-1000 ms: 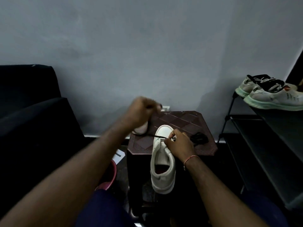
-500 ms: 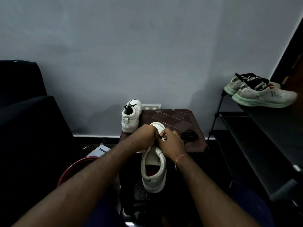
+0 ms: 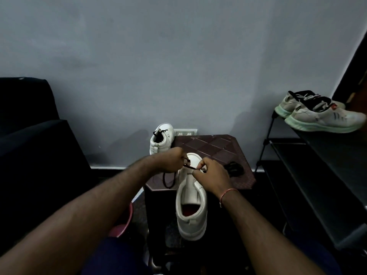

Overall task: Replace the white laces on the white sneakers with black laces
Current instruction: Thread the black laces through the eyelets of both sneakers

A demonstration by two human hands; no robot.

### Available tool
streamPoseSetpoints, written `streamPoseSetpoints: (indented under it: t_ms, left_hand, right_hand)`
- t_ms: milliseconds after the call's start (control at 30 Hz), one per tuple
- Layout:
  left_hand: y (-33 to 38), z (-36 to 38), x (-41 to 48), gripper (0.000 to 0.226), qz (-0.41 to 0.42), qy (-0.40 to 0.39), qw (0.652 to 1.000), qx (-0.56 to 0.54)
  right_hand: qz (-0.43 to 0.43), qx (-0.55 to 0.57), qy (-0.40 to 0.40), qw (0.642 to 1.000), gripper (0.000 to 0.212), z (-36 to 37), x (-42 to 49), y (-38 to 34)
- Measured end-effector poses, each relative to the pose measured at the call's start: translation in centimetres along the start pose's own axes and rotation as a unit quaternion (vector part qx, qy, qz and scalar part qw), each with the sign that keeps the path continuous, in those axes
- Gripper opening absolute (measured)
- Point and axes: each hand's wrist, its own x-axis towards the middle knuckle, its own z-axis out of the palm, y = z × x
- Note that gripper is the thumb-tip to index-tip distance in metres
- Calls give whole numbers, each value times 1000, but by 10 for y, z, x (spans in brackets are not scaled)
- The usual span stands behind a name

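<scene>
Hands, left (image 3: 170, 161) and right (image 3: 213, 175), pinch black lace (image 3: 190, 167) over sneaker (image 3: 191, 213) (second sneaker (image 3: 161, 138), lace bundle (image 3: 234, 168) nearby).

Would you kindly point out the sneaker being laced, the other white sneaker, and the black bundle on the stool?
Sneaker being laced (image 3: 191, 228): head view, its heel.
Other white sneaker (image 3: 160, 143): head view, its heel.
Black bundle (image 3: 235, 169): head view, its middle.
</scene>
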Motion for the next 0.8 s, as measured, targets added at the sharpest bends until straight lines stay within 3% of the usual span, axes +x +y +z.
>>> streamPoseSetpoints:
  t_ms: [133,333,600,700,800]
  left_hand:
    - [-20,-27,-8,17,-31,6,998,46]
    - [-44,-66,-21,26,-113,176,977,34]
    - [-19,-6,-2,14,-15,311,949,-37]
    - [-9,-3,0,19,-23,375,926,-21]
    - [-8,-12,5,17,-45,364,927,-72]
  right_hand:
    - [9,-18,0,1000,16,-1,11,-3]
    - [16,-50,6,999,17,-6,23,-6]
    - [-4,-15,-14,1000,15,-2,35,8]
    - [-7,-20,-19,1000,13,-4,40,6]
    - [23,-6,-10,1000,14,-7,50,5]
